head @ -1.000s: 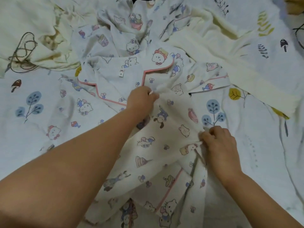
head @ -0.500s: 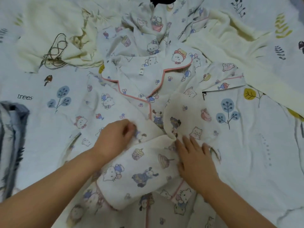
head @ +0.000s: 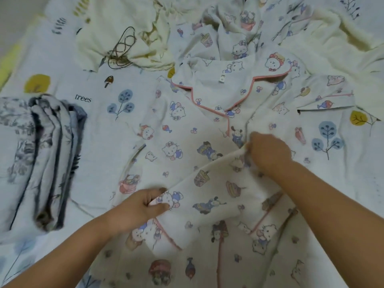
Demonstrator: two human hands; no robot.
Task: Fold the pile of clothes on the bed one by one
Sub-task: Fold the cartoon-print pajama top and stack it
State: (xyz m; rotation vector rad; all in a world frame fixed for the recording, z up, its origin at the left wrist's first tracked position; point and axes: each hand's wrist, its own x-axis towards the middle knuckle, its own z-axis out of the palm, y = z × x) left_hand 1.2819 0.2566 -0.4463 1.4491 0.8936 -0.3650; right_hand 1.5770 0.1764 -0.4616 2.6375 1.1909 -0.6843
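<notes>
The pyjama top [head: 187, 129], white with cartoon prints and pink piping, is spread flat across the middle of the bed, collar pointing away. One sleeve [head: 214, 190] is folded over the front of it and is held at both ends. The cuff end is pinched by the left hand [head: 139, 206], thumb above and fingers curled beneath the cloth. The upper end is gripped by the right hand [head: 268, 152], fingers closed round a bunched fold near the middle of the chest. Just beyond the collar, more cartoon-print clothing [head: 239, 32] is heaped in a crumpled pile. A cream garment [head: 128, 32] with a dark looped drawing is lying to the left of that pile, and a cream towel [head: 342, 44] is draped to the right. At the left edge, a folded grey-patterned cloth [head: 41, 154] is stacked on the bedsheet [head: 99, 129], printed with blue trees.
</notes>
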